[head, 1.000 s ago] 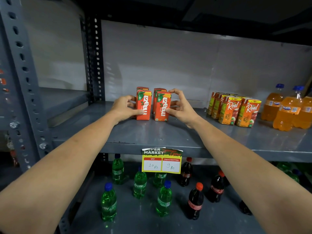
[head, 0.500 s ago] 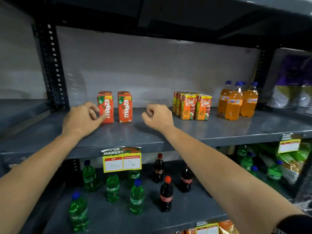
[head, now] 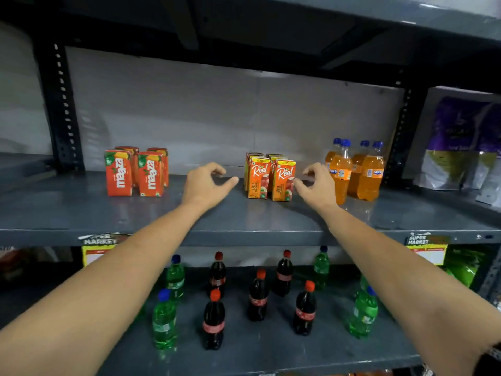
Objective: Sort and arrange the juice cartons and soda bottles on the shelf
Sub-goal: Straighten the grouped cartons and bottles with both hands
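Note:
Several orange Real apple juice cartons stand in a tight block on the grey middle shelf. My left hand hovers just left of them, fingers apart and empty. My right hand is just right of the block, its fingertips near the front right carton, holding nothing. Red Maaza cartons stand grouped at the shelf's left. Orange Fanta bottles with blue caps stand at the right, behind my right hand.
On the lower shelf stand scattered green Sprite bottles and dark cola bottles. Price tags hang on the shelf edge. Purple pouches fill the neighbouring bay at right. A black upright post stands at left.
Both hands left the Maaza cartons and moved right along the shelf to either side of the Real cartons. The fingers opened from loose fists. The view shifted right.

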{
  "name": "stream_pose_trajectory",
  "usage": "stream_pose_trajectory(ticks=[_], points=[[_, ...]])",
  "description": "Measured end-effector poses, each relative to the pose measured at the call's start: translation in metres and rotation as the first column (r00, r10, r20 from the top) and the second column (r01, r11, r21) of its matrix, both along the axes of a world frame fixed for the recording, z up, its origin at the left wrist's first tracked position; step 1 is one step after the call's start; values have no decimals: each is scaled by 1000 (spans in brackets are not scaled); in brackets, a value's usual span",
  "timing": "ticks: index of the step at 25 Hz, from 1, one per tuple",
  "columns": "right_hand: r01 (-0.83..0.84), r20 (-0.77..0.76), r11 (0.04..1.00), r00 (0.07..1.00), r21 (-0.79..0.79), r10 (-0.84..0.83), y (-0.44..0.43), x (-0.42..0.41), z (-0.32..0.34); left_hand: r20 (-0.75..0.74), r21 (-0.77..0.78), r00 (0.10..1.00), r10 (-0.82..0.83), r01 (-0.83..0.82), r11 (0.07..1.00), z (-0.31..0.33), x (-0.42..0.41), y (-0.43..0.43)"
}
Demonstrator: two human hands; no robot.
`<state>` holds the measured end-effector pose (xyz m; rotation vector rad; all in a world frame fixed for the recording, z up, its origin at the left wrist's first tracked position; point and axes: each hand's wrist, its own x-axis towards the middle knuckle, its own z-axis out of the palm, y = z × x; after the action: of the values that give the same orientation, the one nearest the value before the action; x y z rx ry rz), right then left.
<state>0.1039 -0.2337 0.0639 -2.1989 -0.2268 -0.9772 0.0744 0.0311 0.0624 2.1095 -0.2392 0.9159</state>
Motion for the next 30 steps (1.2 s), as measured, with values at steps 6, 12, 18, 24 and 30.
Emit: stream_pose_trajectory(ticks=[6, 12, 18, 24, 30], points=[[-309, -303, 908, 870, 282, 390, -7, 30, -2, -318, -145, 947, -51, 5, 989, -4, 48, -53], [-358, -372, 874, 801, 329, 468, -10, 49, -1, -366, -170, 919, -145, 88, 982, -7, 65, -57], [-334, -380, 875, 803, 351, 459, -11, 55, -1, -390, -186, 904, -172, 105, 977, -6, 70, -60], [-339, -385, 894, 814, 291, 434, -11, 47, -1, -383, -168, 908, -168, 111, 980, -6, 62, -59], [-337, -396, 908, 820, 249, 412, -10, 44, -2, -350, -157, 926, -139, 88, 984, -7, 60, -61]])
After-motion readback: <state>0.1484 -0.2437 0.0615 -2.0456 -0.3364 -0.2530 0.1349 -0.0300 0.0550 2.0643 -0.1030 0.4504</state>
